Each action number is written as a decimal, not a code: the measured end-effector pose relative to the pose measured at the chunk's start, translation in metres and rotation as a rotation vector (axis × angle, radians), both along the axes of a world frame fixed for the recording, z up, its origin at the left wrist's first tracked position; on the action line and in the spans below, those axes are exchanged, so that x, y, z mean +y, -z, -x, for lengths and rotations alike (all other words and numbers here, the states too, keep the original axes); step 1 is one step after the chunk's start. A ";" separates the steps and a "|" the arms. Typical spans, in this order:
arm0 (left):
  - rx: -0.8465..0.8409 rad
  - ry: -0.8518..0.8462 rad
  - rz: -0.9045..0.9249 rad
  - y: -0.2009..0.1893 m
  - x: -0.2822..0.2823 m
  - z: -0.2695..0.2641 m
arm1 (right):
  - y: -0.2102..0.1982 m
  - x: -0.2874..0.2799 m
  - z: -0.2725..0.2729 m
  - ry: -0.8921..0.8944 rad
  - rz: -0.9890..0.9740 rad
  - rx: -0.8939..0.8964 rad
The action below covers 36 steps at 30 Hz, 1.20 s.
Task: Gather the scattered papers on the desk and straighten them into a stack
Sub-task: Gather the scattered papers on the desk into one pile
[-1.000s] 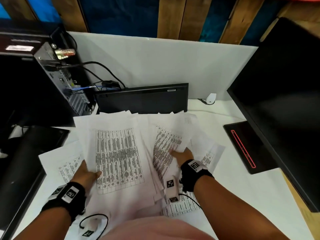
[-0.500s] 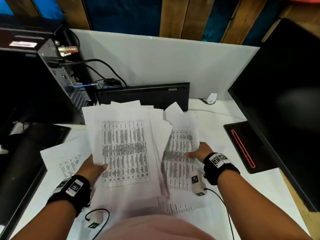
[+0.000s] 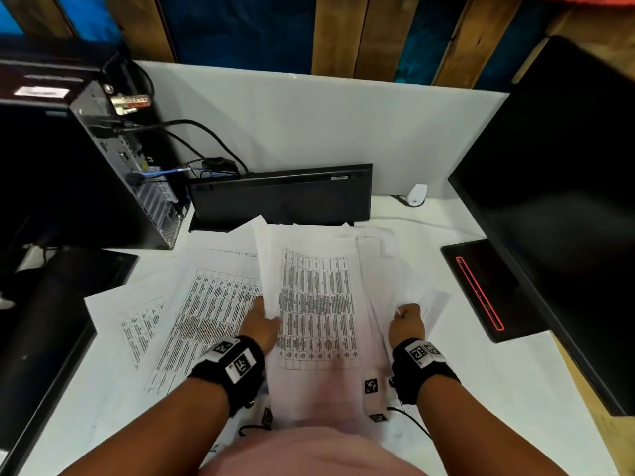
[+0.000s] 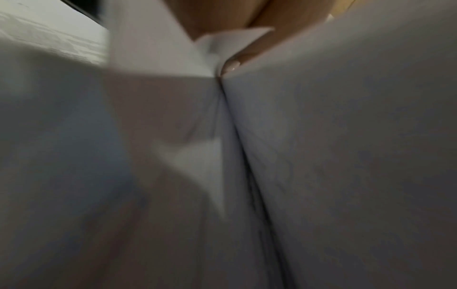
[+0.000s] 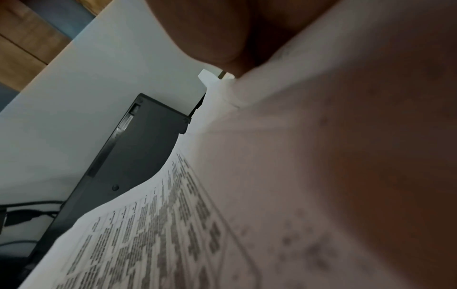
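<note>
Head view: the left hand [image 3: 263, 326] grips the left edge of a lifted sheaf of papers [image 3: 318, 304] while the right hand [image 3: 407, 322], fingers curled, clutches its right side, apparently squeezing loose sheets together. 2 printed sheets [image 3: 206, 314] lie flat to the left on the white counter [image 3: 498, 372], between dark monitors, under a wood-slatted wall.

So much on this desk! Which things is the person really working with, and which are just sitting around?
Part of the job:
- held bundle of papers, gripped by the left hand and right hand
- two loose sheets on the desk, left of the bundle

Just lying about:
- computer tower
- upturned keyboard
- monitor
- white adapter
</note>
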<state>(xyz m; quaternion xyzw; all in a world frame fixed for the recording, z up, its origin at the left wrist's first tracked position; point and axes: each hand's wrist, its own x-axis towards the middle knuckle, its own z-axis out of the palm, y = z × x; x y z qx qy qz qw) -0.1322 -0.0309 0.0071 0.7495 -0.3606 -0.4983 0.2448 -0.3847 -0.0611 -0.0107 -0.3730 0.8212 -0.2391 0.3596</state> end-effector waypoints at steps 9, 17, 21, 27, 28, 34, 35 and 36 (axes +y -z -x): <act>0.020 -0.228 -0.022 0.009 0.005 -0.006 | -0.001 0.002 0.030 -0.077 -0.166 0.004; 0.034 0.084 -0.066 -0.004 0.010 0.013 | 0.012 0.018 0.015 -0.117 -0.192 -0.053; -0.029 0.153 -0.118 -0.007 0.012 0.021 | -0.001 0.019 0.019 -0.045 -0.004 -0.157; -0.179 0.437 -0.170 -0.003 0.011 0.037 | 0.006 0.012 0.026 -0.226 -0.116 -0.248; -0.231 0.405 -0.125 -0.004 0.009 0.031 | 0.008 0.011 0.028 -0.234 -0.114 -0.235; -0.682 -0.063 -0.144 -0.012 0.022 -0.077 | 0.016 0.004 0.049 -0.215 -0.074 -0.158; -0.734 -0.083 -0.237 -0.013 0.031 -0.093 | 0.016 0.004 0.049 -0.223 -0.072 -0.161; -0.773 -0.092 -0.315 -0.013 0.042 -0.106 | 0.016 0.004 0.049 -0.218 -0.071 -0.172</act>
